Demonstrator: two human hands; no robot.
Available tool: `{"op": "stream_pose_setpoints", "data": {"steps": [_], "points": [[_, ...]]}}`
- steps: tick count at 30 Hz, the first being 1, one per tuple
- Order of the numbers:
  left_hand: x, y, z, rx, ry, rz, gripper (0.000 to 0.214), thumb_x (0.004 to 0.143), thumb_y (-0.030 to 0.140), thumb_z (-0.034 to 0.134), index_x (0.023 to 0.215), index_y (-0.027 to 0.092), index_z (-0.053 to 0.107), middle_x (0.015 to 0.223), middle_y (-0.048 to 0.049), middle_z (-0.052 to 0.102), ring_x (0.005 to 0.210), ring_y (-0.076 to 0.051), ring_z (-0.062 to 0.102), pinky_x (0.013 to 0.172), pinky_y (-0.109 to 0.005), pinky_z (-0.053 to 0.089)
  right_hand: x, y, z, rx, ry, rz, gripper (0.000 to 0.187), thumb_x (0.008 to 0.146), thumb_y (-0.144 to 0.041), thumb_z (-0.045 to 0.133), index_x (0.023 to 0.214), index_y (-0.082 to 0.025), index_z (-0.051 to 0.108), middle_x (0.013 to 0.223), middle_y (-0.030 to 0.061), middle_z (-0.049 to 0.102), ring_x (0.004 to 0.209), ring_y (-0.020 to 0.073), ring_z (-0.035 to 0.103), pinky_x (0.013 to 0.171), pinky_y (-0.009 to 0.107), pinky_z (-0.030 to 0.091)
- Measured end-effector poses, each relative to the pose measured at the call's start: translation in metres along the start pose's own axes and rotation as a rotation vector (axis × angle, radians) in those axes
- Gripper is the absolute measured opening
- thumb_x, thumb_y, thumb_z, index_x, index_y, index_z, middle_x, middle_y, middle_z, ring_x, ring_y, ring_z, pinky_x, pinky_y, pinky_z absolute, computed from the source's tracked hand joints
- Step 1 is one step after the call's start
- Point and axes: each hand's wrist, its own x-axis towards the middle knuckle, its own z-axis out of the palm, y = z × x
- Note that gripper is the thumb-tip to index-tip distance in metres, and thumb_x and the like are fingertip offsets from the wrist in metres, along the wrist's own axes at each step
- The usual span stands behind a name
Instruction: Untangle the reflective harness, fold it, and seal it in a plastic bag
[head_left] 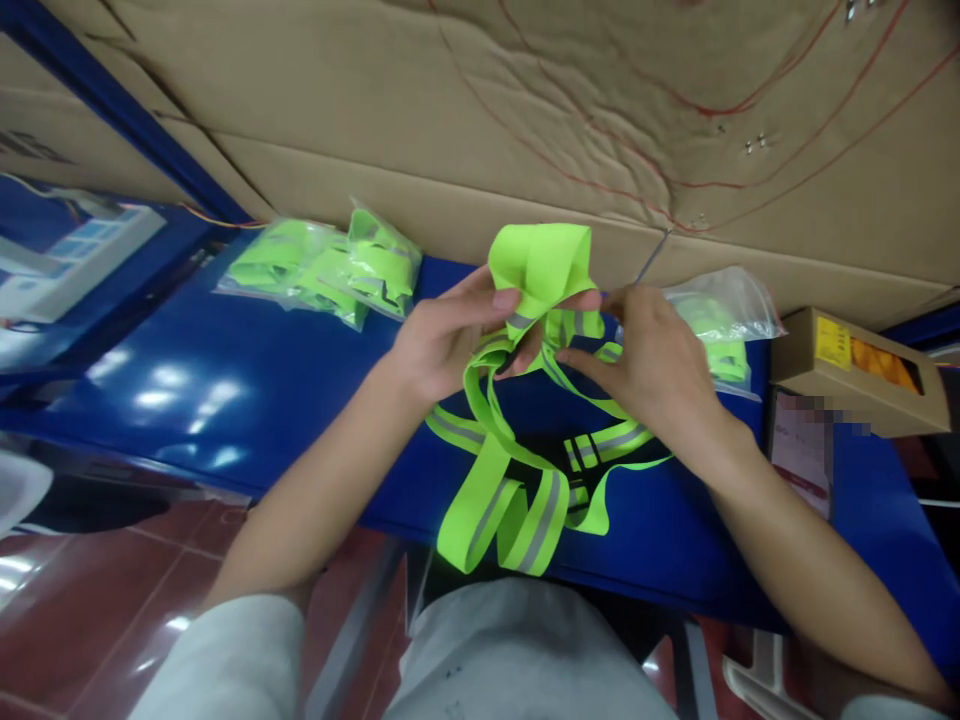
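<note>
My left hand is closed around a bundled part of a neon-yellow reflective strap harness, thumb on top. Loops of the webbing with grey stripes hang from it and spread over the blue table, some drooping past the front edge. Black buckles show on one strap. My right hand is at the right side of the bundle, its fingers closed on the strap; its fingertips are partly hidden behind the webbing.
Clear plastic bags of folded neon straps lie at the back left. Another bag sits at the back right beside a cardboard box. A phone-like flat item lies before the box. A cardboard wall stands behind the table.
</note>
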Motion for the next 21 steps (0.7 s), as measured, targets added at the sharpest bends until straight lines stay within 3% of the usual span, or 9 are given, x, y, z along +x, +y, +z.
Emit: {"op": "stream_pose_setpoints", "data": {"steps": [2, 4, 6, 9, 12, 17, 21], "points": [[-0.002, -0.001, -0.006, -0.023, -0.087, 0.009, 0.034, 0.081, 0.038, 0.079, 0.106, 0.016, 0.069, 0.093, -0.0067, 0.079, 0.04, -0.009, 0.054, 0.04, -0.021, 0.04, 0.011, -0.005, 0.007, 0.151, -0.036, -0.165, 0.069, 0.09, -0.056, 0.079, 0.142, -0.016, 0.059, 0.141, 0.0198, 0.068, 0.126, 0.0401, 0.066, 0.098, 0.049, 0.054], [-0.003, 0.0, -0.014, -0.025, -0.145, 0.002, 0.042, 0.081, 0.041, 0.079, 0.114, 0.017, 0.07, 0.084, -0.0046, 0.077, 0.035, -0.008, 0.049, 0.035, -0.02, 0.034, 0.023, -0.004, 0.013, 0.317, -0.101, -0.26, 0.044, 0.099, -0.045, 0.069, 0.135, -0.02, 0.066, 0.134, 0.0132, 0.074, 0.118, 0.0328, 0.071, 0.095, 0.043, 0.055], [-0.003, 0.002, -0.023, -0.008, -0.125, 0.01, 0.048, 0.081, 0.044, 0.08, 0.119, 0.018, 0.07, 0.072, -0.0007, 0.072, 0.032, -0.008, 0.045, 0.031, -0.02, 0.027, 0.033, 0.0, 0.014, 0.401, -0.111, -0.259, 0.023, 0.103, -0.035, 0.06, 0.116, -0.022, 0.075, 0.112, 0.0069, 0.081, 0.099, 0.0263, 0.075, 0.086, 0.037, 0.054], [0.0, 0.005, -0.036, 0.078, -0.012, -0.008, 0.034, 0.083, 0.049, 0.08, 0.092, 0.017, 0.071, 0.053, 0.004, 0.056, 0.028, -0.006, 0.035, 0.029, -0.023, 0.018, 0.041, 0.011, 0.007, 0.409, -0.062, -0.204, 0.019, 0.102, -0.033, 0.063, 0.104, -0.024, 0.079, 0.098, 0.0036, 0.082, 0.085, 0.0235, 0.073, 0.076, 0.035, 0.051], [0.003, 0.006, -0.046, 0.147, 0.059, -0.079, 0.044, 0.086, 0.055, 0.078, 0.069, 0.019, 0.058, 0.047, 0.0048, 0.047, 0.028, -0.005, 0.029, 0.03, -0.025, 0.016, 0.045, 0.019, -0.006, 0.461, -0.093, -0.18, 0.02, 0.101, -0.041, 0.067, 0.099, -0.026, 0.079, 0.094, 0.0027, 0.08, 0.085, 0.0231, 0.071, 0.074, 0.035, 0.049], [0.001, 0.012, -0.054, 0.116, 0.075, -0.087, 0.047, 0.093, 0.065, 0.071, 0.081, 0.021, 0.057, 0.043, 0.0098, 0.032, 0.034, -0.005, 0.023, 0.036, -0.024, 0.018, 0.048, 0.031, -0.017, 0.656, -0.23, -0.104, 0.035, 0.093, -0.051, 0.079, 0.076, -0.024, 0.066, 0.071, -0.0018, 0.061, 0.07, 0.0163, 0.056, 0.062, 0.031, 0.039], [-0.005, 0.016, -0.058, 0.233, 0.021, -0.119, 0.052, 0.09, 0.071, 0.075, 0.083, 0.021, 0.062, 0.042, 0.0094, 0.035, 0.034, -0.006, 0.025, 0.039, -0.023, 0.023, 0.051, 0.04, -0.016, 1.011, -0.229, -0.078, 0.057, 0.08, -0.054, 0.09, 0.067, -0.023, 0.045, 0.078, -0.0029, 0.056, 0.074, 0.0137, 0.055, 0.067, 0.029, 0.041]]}}
